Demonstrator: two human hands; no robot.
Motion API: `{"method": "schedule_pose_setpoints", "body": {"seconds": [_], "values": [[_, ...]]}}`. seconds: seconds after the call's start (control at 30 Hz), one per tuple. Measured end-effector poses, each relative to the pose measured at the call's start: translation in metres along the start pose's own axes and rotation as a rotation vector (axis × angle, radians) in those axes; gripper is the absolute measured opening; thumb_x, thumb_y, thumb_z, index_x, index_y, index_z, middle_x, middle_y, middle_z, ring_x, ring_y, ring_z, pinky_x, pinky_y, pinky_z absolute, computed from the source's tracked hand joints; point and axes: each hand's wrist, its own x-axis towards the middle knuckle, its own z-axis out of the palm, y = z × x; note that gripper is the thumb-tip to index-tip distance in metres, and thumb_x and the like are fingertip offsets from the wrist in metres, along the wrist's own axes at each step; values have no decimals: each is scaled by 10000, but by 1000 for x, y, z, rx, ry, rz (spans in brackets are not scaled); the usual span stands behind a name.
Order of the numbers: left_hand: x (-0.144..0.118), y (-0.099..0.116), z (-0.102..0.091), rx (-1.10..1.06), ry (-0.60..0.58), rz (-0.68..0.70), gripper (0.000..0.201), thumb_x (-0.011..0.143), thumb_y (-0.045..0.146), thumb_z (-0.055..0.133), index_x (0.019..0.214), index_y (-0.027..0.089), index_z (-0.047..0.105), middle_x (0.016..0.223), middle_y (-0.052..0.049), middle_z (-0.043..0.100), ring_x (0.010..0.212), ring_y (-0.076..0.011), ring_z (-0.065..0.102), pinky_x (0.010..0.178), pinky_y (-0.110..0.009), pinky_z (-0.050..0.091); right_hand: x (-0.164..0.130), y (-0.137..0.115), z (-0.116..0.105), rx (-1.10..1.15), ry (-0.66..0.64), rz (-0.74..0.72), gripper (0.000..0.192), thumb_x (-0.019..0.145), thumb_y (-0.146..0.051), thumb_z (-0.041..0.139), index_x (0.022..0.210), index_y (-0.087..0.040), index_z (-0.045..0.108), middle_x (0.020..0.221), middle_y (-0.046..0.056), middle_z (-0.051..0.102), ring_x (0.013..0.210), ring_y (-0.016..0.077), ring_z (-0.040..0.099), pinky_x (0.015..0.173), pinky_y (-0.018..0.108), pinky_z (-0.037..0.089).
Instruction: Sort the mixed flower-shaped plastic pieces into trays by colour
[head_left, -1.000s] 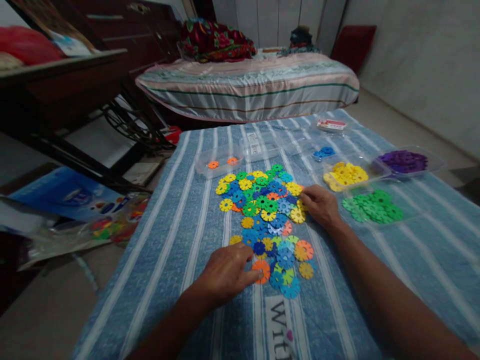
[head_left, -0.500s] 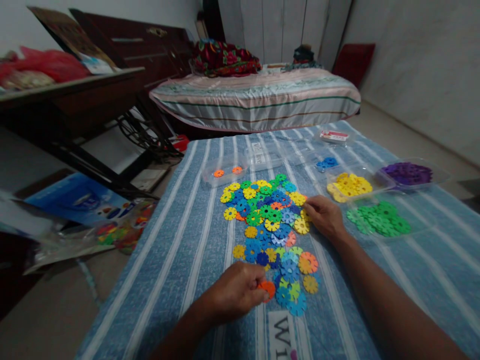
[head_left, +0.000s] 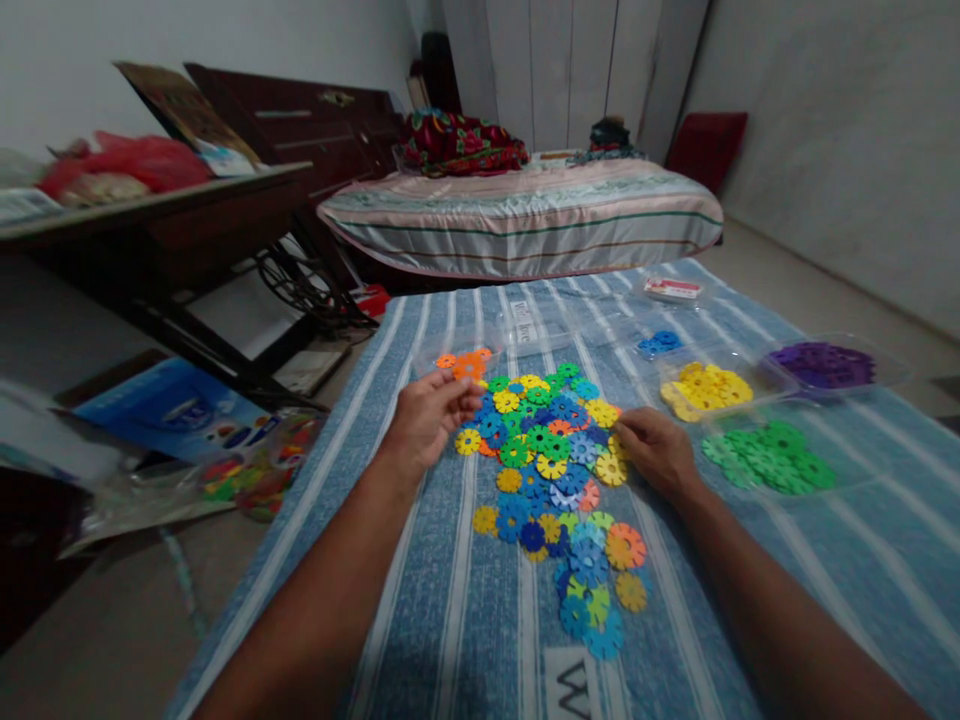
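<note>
A heap of flat snowflake-shaped plastic discs [head_left: 551, 460] in several colours lies on a blue striped cloth [head_left: 420, 560]. My left hand [head_left: 429, 415] holds an orange disc [head_left: 469, 367] at its fingertips, just in front of a clear tray [head_left: 457, 352] with orange discs in it. My right hand [head_left: 656, 450] rests on the cloth at the heap's right edge, fingers pinched on a yellow disc [head_left: 611, 468].
Clear trays on the right hold yellow discs [head_left: 705, 388], green discs [head_left: 772, 458], purple discs [head_left: 821, 365] and blue discs [head_left: 658, 343]. A bed [head_left: 517, 215] stands beyond the cloth. A dark wooden table [head_left: 150, 230] and plastic bags [head_left: 187, 460] sit to the left.
My left hand picked an orange disc from the near end of the heap and carried it forward to the orange tray. My right hand stayed at the heap's right edge.
</note>
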Motion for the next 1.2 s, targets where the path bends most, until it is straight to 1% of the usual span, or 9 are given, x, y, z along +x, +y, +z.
{"method": "schedule_pose_setpoints", "body": {"seconds": [0.07,0.17,0.3,0.47,0.63,0.73,0.8,1.0,1.2], "values": [[20,11,3,-151,136,12,107,678,126,647,772,118,595,704,-44,699,575,-84,628,539,-169,491,0,0,0,-3,3,1,267,819,-384,480,713,-205,647,748,42,639,699,190,573,644,295,404],[27,8,9,-112,134,-58,110,689,141,644,787,110,604,673,-53,692,544,-92,619,502,-173,477,0,1,0,-23,7,-6,261,823,-375,481,725,-203,651,746,41,636,692,187,568,642,293,399],[3,-19,22,180,-71,-76,125,673,208,671,751,130,614,617,-23,665,482,-85,569,457,-175,423,2,3,1,-50,-11,-32,267,846,-352,470,721,-200,651,746,43,628,710,189,570,651,292,399],[-35,-44,44,534,-409,-32,113,710,261,630,713,149,617,585,13,605,490,-90,535,494,-214,405,5,3,-1,-84,-5,-39,238,844,-319,494,721,-203,661,740,40,632,718,188,572,657,292,400],[-66,-57,65,918,-705,207,126,788,236,555,706,164,618,590,25,538,565,-102,497,555,-234,374,6,4,-1,-97,-8,-34,201,838,-282,519,726,-208,668,763,37,643,744,189,578,685,291,418],[-82,-61,78,1137,-781,405,120,819,255,560,767,165,621,734,-9,599,706,-140,554,664,-267,421,6,4,-1,-91,-7,-25,189,837,-273,530,728,-211,671,762,34,643,740,186,576,686,289,424],[-89,-61,87,1251,-827,473,146,846,295,558,826,167,625,847,-38,629,825,-177,582,743,-296,449,6,4,-1,-92,-7,-24,191,838,-273,530,723,-213,668,759,31,639,735,184,574,681,287,421],[-97,-60,111,1508,-897,439,227,872,354,539,904,156,644,979,-96,637,947,-243,599,789,-352,485,7,4,-1,-87,-8,-35,195,836,-285,527,733,-204,671,755,33,635,727,184,572,671,290,411],[-94,-67,117,1511,-924,429,225,815,361,607,914,161,633,991,-106,630,947,-266,594,785,-364,479,7,4,-1,-87,-6,-24,211,842,-301,517,752,-204,681,768,39,638,744,190,575,685,295,412]]}}
